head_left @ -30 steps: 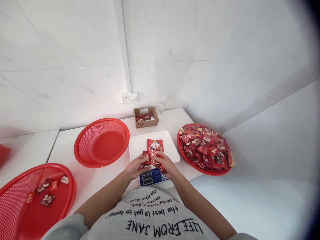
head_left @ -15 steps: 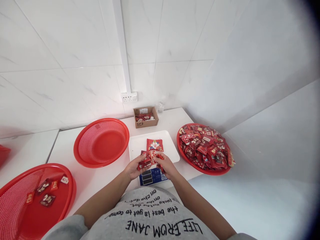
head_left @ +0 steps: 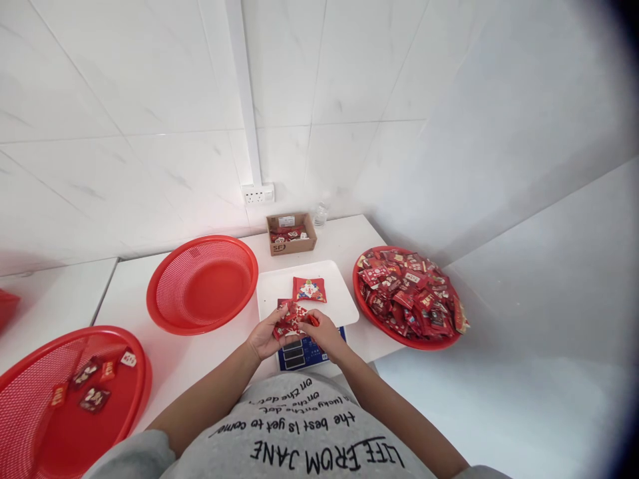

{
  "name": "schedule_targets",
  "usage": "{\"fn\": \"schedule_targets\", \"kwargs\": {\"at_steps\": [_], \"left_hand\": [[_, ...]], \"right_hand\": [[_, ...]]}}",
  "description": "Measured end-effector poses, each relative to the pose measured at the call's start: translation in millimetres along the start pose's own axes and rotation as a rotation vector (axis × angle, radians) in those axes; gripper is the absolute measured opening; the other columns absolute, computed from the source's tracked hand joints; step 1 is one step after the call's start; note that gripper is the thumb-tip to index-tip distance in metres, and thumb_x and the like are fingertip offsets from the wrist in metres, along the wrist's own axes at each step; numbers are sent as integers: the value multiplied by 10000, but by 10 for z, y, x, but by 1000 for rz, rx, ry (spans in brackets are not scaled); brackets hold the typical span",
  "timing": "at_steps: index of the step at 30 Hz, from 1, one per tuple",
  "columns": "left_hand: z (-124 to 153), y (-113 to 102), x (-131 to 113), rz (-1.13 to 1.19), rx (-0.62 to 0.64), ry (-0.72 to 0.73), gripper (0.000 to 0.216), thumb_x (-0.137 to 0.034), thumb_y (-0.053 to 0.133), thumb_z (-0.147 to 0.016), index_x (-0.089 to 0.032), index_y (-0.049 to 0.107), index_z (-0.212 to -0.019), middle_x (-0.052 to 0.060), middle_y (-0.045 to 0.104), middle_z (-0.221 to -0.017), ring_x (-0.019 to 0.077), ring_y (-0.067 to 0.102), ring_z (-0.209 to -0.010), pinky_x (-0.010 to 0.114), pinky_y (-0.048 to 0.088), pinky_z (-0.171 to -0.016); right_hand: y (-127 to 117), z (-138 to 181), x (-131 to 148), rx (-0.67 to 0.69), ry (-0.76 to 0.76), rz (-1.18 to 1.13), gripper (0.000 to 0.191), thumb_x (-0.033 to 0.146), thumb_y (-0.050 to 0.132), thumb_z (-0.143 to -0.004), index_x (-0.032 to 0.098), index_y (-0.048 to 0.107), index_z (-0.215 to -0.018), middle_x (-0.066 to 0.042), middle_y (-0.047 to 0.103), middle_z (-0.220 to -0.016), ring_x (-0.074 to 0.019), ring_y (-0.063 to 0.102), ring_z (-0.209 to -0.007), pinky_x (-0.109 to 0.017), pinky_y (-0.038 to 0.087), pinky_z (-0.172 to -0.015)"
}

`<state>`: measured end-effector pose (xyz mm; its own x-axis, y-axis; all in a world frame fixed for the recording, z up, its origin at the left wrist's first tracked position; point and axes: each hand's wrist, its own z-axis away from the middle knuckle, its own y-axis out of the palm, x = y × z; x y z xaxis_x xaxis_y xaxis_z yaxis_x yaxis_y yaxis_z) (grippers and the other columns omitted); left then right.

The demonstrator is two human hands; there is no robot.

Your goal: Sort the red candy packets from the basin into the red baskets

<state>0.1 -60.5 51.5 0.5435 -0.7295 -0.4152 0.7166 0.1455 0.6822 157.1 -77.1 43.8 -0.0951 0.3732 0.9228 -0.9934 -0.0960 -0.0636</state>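
Note:
Both hands meet over the front of a small scale (head_left: 304,351) with a white weighing tray (head_left: 279,286). My left hand (head_left: 265,334) is closed round a bunch of small red sweet packets (head_left: 289,318). My right hand (head_left: 322,331) pinches a red packet at the bunch's right side, fingers curled. One larger red packet (head_left: 309,289) lies flat on the tray just beyond the hands.
An empty red mesh basket (head_left: 202,283) sits left of the scale. A red basket (head_left: 64,399) at the near left holds several packets. A red tray (head_left: 407,296) heaped with packets is on the right. A small cardboard box (head_left: 292,234) stands by the wall.
The hands have drawn slightly toward me with the packets, separating from the larger packet, which now lies alone on the tray. The right hand has closed in on the bunch.

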Motion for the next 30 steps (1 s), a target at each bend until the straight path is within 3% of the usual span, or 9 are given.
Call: {"fn": "schedule_targets", "kwargs": {"at_steps": [11, 17, 21, 26, 30], "left_hand": [[16, -77, -90, 51, -144, 18, 191, -258, 573, -844, -123, 603, -976, 92, 684, -898, 171, 677, -741, 319, 574, -693], [93, -230, -473, 160, -229, 203, 144, -193, 501, -876, -132, 616, -938, 71, 676, -846, 139, 654, -678, 236, 554, -556], [166, -398, -793, 226, -411, 320, 124, -157, 491, -872, -124, 609, -854, 60, 650, -770, 129, 634, -640, 237, 555, -551], [249, -604, -1087, 256, -624, 409, 79, -154, 521, -852, -131, 581, -807, 41, 625, -776, 130, 627, -679, 282, 581, -625], [286, -700, -1199, 320, -668, 431, 120, -262, 512, -865, -150, 556, -875, 61, 610, -846, 177, 633, -792, 363, 589, -692]], "right_hand": [[-2, 41, 58, 79, 41, -15, 193, 315, 655, -650, 215, 586, -800, 58, 516, -580, -100, 452, -530, -217, 336, -500], [-76, 54, 11, 57, 90, 6, 199, 298, 654, -636, 216, 592, -807, 49, 536, -636, -100, 482, -550, -209, 335, -474], [-136, 20, -73, 32, 101, 27, 205, 311, 652, -641, 221, 595, -816, 49, 543, -649, -101, 484, -537, -217, 343, -476], [-262, -101, -121, -106, -71, 260, 184, 282, 612, -671, 223, 608, -846, 19, 592, -745, -158, 555, -707, -295, 430, -697], [-364, -174, -77, -182, -180, 630, 245, 244, 534, -757, 235, 625, -984, -49, 565, -1107, -179, 579, -912, -304, 424, -802]]}}
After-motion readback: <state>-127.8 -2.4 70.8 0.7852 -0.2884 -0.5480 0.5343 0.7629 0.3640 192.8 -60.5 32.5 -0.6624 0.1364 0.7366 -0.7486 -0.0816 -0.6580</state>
